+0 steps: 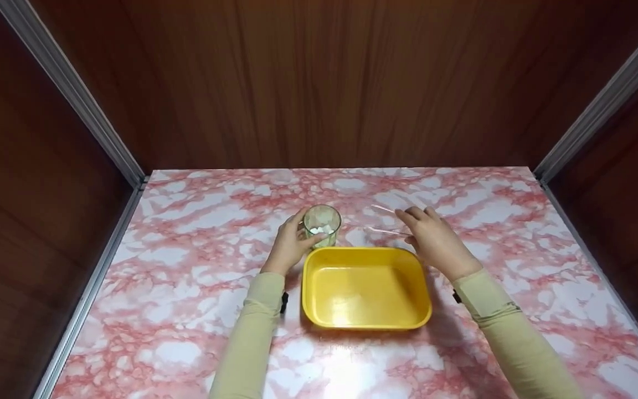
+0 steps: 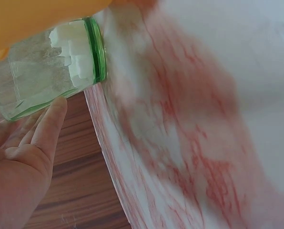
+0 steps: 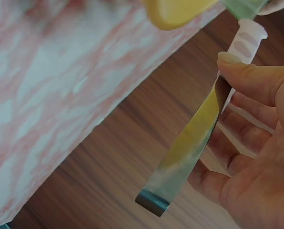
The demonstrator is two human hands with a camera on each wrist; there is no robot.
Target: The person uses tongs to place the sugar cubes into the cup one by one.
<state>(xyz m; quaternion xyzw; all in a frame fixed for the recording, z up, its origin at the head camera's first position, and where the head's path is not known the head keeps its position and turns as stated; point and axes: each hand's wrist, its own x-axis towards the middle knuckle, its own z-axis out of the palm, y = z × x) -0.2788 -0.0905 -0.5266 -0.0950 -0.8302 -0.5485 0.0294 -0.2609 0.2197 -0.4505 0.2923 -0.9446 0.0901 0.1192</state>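
Observation:
My left hand [image 1: 290, 244] holds a clear, green-tinted glass [image 1: 320, 215] just behind the yellow tub, thumb on its near side and fingers round the left. White pieces [image 2: 80, 62] lie in the bottom of the glass. Between thumb and fingers, my right hand [image 1: 435, 237] pinches a pair of metal tongs [image 3: 187, 143] with a white tip [image 3: 247, 44]. In the head view the tongs' two thin arms point left toward the glass, spread apart, with nothing visible between them. The yellow tub [image 1: 363, 293] stands between the forearms, and its visible inside holds nothing.
All of this stands on a table with a red-and-white marbled top [image 1: 186, 310]. Dark wood panels [image 1: 319, 83] enclose the back and both sides, with grey metal strips [image 1: 75, 83] along the corners.

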